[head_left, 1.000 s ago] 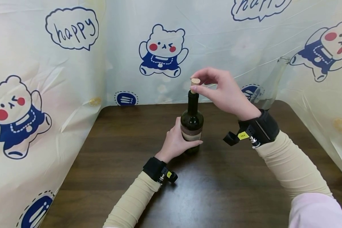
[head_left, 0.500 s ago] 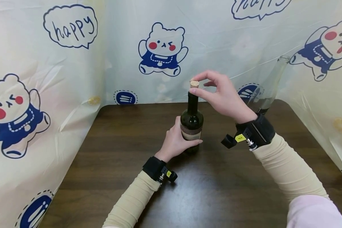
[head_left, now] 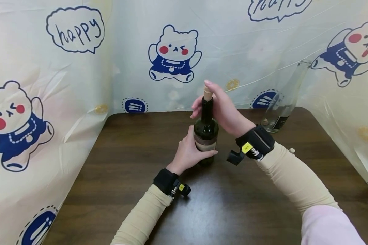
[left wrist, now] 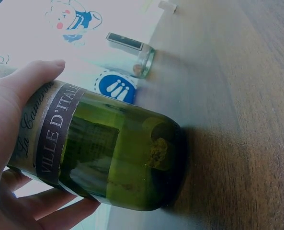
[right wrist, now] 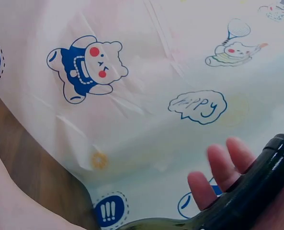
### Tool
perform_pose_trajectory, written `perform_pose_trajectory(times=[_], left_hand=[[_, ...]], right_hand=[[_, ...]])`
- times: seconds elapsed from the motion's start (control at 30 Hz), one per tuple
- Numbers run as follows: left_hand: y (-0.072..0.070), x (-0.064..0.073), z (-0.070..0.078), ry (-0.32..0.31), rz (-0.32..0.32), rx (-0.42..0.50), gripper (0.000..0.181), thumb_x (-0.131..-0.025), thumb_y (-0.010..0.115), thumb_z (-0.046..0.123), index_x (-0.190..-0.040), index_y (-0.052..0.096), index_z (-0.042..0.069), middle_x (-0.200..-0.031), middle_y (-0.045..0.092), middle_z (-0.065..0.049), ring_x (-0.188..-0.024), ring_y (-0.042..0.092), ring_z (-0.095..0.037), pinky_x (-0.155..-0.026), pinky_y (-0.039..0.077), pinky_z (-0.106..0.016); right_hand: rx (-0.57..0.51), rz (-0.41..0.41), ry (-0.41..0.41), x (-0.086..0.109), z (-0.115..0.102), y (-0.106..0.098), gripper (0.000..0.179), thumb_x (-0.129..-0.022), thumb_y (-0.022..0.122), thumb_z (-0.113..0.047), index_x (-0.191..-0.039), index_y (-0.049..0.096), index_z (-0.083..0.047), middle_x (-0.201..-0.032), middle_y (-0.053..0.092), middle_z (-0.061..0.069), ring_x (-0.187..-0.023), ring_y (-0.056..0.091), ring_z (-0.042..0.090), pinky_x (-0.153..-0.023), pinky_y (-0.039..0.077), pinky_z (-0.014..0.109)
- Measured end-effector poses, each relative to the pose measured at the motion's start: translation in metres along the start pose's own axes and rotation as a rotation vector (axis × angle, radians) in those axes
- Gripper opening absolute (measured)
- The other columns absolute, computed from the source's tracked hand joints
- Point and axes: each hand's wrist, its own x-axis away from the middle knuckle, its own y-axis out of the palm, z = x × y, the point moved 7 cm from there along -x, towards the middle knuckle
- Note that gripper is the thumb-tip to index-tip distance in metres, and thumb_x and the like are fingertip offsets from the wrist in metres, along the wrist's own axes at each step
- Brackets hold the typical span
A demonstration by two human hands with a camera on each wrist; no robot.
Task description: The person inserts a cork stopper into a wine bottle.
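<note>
A dark green wine bottle (head_left: 206, 126) stands upright on the table, its printed label showing in the left wrist view. My left hand (head_left: 191, 151) grips the bottle's lower body, fingers behind and thumb across the front. A pale cork (head_left: 208, 93) sticks up out of the neck. Behind the neck lies my right hand (head_left: 227, 112), palm toward it, with the thumb up along the cork's top. Its other fingers (right wrist: 223, 167) reach loosely past the neck on the far side, slightly bent and apart from the glass. The cork's lower end is hidden inside the neck.
A clear glass bottle (head_left: 282, 105) with a dark label stands at the back right of the wooden table (head_left: 125, 163), a small brownish piece inside it. A small pale object (head_left: 292, 150) shows beside my right sleeve. A printed curtain (head_left: 79, 85) surrounds the table.
My right hand has let go of its finger-and-thumb pinch on the cork and shifted left and lower, its fingers now behind the neck. My left hand and the green bottle have stayed put.
</note>
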Motion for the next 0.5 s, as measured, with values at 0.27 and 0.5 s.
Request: perform_pose_trajectory(times=[0.27, 0.5], left_hand=[[0.0006, -0.001, 0.0013, 0.024, 0.009, -0.011, 0.097, -0.071, 0.084, 0.058, -0.146, 0.036, 0.018, -0.126, 0.062, 0.001, -0.11, 0.064, -0.015, -0.09, 0.056, -0.044], [0.001, -0.0018, 0.0015, 0.026, 0.011, -0.017, 0.097, -0.071, 0.084, 0.058, -0.145, 0.037, 0.016, -0.127, 0.063, -0.001, -0.109, 0.065, -0.017, -0.087, 0.057, -0.043]], right_hand=[[-0.045, -0.014, 0.011, -0.0063, 0.0049, 0.0025, 0.061, -0.101, 0.034, -0.056, -0.065, 0.05, -0.009, -0.065, 0.045, 0.004, -0.068, 0.044, 0.023, -0.078, 0.041, 0.039], [-0.055, -0.014, -0.029, -0.0087, 0.0025, 0.0039, 0.059, -0.103, 0.033, -0.049, -0.062, 0.046, -0.01, -0.061, 0.041, 0.002, -0.063, 0.039, 0.021, -0.07, 0.038, 0.035]])
